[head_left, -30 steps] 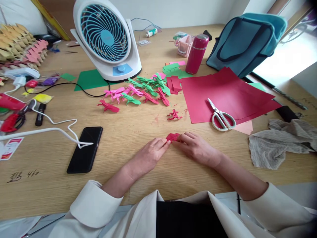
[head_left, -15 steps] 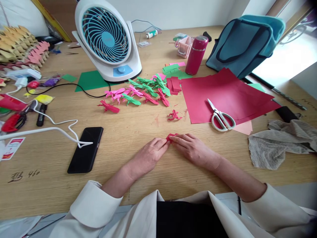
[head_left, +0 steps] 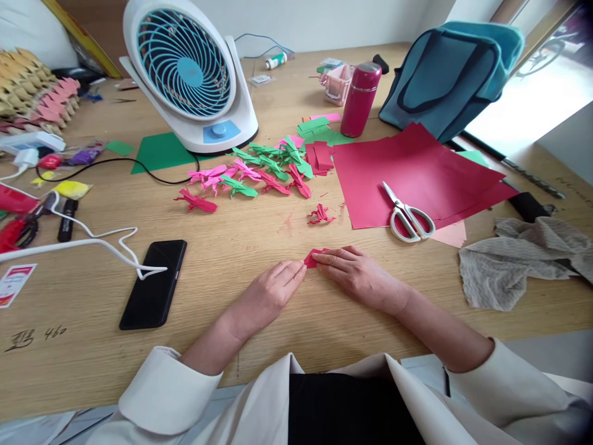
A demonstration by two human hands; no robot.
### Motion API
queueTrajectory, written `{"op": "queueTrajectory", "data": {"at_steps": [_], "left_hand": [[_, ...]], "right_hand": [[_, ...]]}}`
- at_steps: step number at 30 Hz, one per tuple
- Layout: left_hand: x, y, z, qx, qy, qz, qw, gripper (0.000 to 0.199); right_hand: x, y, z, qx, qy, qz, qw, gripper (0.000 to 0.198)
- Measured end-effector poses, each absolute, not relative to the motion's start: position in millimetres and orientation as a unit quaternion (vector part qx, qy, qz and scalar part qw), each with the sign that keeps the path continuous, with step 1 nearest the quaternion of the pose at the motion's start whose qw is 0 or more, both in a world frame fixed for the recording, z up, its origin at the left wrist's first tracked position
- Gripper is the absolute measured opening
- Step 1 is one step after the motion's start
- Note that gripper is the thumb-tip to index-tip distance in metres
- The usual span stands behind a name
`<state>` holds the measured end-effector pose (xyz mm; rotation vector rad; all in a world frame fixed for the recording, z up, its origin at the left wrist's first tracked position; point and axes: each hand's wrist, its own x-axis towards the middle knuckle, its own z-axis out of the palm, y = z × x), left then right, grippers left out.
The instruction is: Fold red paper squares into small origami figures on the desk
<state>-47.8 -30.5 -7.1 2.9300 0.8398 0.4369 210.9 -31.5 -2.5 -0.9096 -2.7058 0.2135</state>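
Observation:
A small folded piece of red paper (head_left: 310, 258) lies on the table between my two hands. My left hand (head_left: 273, 285) pinches its left corner, fingers together. From the other side, the fingers of my right hand (head_left: 354, 275) are closed together and press the paper down, covering its right part. Just beyond it sits a little folded red paper figure (head_left: 320, 214) with thin legs. Farther back lies a heap of folded green (head_left: 238, 186), pink and red (head_left: 195, 201) paper figures.
White-handled scissors (head_left: 407, 216) rest on large red sheets (head_left: 417, 167) at right, near a grey cloth (head_left: 504, 272). A black phone (head_left: 155, 284) with a white cable lies left. Behind stand a fan (head_left: 189, 74), a red flask (head_left: 361, 99) and a blue bag (head_left: 449, 80).
My left hand has slid slightly left along the paper, so more of the red piece shows between my hands. The whole view has shifted a little.

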Motion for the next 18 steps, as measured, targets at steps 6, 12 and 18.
{"op": "queueTrajectory", "data": {"at_steps": [6,12,18], "left_hand": [[-42.9,-33.1,-2.4,0.948,0.297,0.110,0.013,0.040],[-46.1,-32.8,-5.2,0.945,0.302,0.124,0.025,0.041],[-45.9,-33.0,-8.8,0.945,0.307,0.111,0.025,0.047]], "right_hand": [[210.9,-31.7,-2.8,-0.317,-0.936,0.076,0.135,0.033],[211.6,-32.1,-3.8,-0.317,-0.937,0.068,0.128,0.032],[211.7,-31.6,-5.5,-0.318,-0.936,0.070,0.134,0.032]]}}
